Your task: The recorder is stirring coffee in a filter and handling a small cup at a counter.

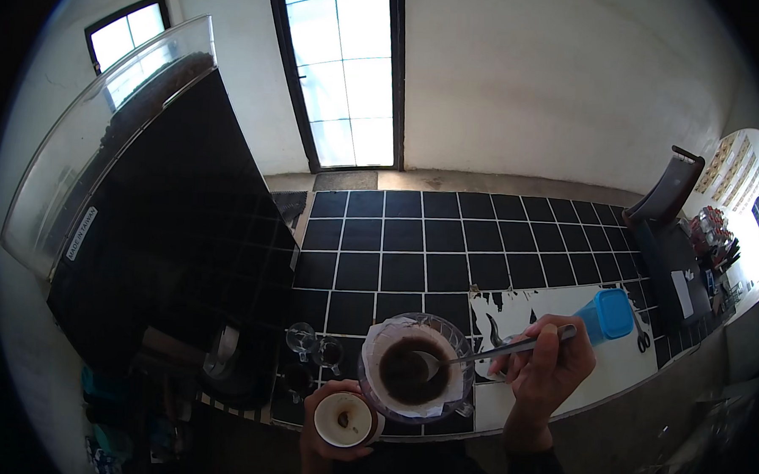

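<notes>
My right hand (547,362) grips the handle of a metal spoon (508,349). The spoon's bowl dips into dark wet coffee (402,378) inside a white paper filter (385,336). That filter lines a clear ribbed coffee dripper (463,333); what supports the dripper is hidden below it. Just left of the dripper, my left hand (326,451) holds a white cup (344,420) with brown residue inside. Small glass cups (301,337) with handles stand above my left hand on the black tiled counter (398,238). A curved metal kettle spout (493,331) shows partly behind my right hand.
A blue-lidded plastic container (614,313) and scissors (642,337) lie on a worn white board (569,404) at right. A large black machine with a clear hopper (59,159) of coffee beans rises at left. A dark chair (667,186) stands at the far right.
</notes>
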`<action>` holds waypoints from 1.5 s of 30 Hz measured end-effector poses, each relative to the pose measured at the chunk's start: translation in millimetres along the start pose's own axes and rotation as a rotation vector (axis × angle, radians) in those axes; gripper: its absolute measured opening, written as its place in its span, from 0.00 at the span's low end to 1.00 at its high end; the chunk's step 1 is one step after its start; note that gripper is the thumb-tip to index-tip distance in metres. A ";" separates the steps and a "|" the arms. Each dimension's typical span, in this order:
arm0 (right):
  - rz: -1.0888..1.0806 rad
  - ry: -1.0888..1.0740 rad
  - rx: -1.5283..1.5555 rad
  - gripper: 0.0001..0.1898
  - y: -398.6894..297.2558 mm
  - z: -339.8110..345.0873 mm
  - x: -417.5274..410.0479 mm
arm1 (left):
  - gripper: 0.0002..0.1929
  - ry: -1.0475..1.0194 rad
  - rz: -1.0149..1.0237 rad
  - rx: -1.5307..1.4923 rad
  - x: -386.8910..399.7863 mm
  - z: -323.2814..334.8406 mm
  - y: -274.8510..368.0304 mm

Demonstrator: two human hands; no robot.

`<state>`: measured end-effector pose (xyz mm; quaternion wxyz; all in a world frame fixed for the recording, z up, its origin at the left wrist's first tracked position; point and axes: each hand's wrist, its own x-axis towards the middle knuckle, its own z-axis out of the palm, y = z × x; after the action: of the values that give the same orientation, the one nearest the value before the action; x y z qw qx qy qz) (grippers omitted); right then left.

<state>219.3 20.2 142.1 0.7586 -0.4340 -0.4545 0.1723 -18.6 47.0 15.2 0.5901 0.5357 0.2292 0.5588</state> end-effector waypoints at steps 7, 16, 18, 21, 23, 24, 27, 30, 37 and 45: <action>-0.019 0.004 -0.020 0.11 2.4 -1.1 0.4 | 0.40 -0.018 0.006 0.091 2.7 2.4 6.9; -0.010 -0.013 -0.075 0.09 1.4 -2.0 -2.2 | 0.41 -0.031 0.003 0.006 1.2 0.4 2.8; -0.010 -0.022 -0.059 0.10 2.6 -2.0 -2.8 | 0.41 -0.005 0.006 -0.005 0.3 3.5 3.8; 0.006 -0.023 -0.061 0.10 2.0 -3.1 -2.6 | 0.41 -0.027 0.002 0.049 0.7 0.8 6.1; -0.006 -0.023 -0.074 0.10 -0.4 -3.1 -0.9 | 0.41 -0.011 0.022 0.068 -0.7 -1.7 3.5; -0.007 -0.021 -0.076 0.10 -0.8 -3.2 -0.3 | 0.41 0.000 0.042 0.083 -0.5 -2.0 2.3; -0.012 0.032 -0.047 0.10 -0.5 -3.4 0.6 | 0.42 -0.002 0.019 0.064 1.1 -2.1 2.6; -0.033 0.045 -0.025 0.10 0.9 -4.4 0.6 | 0.41 -0.025 -0.024 0.037 4.2 0.5 8.0; -0.036 -0.013 -0.051 0.10 3.1 -8.7 -0.5 | 0.40 0.014 0.017 0.033 0.1 4.1 3.0; 0.018 -0.067 -0.028 0.09 3.9 -7.0 -1.6 | 0.40 0.016 0.033 0.071 -3.4 5.9 1.7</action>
<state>224.9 17.9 136.6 0.7352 -0.4423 -0.4783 0.1871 -15.0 41.3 17.5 0.5597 0.5556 0.2447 0.5641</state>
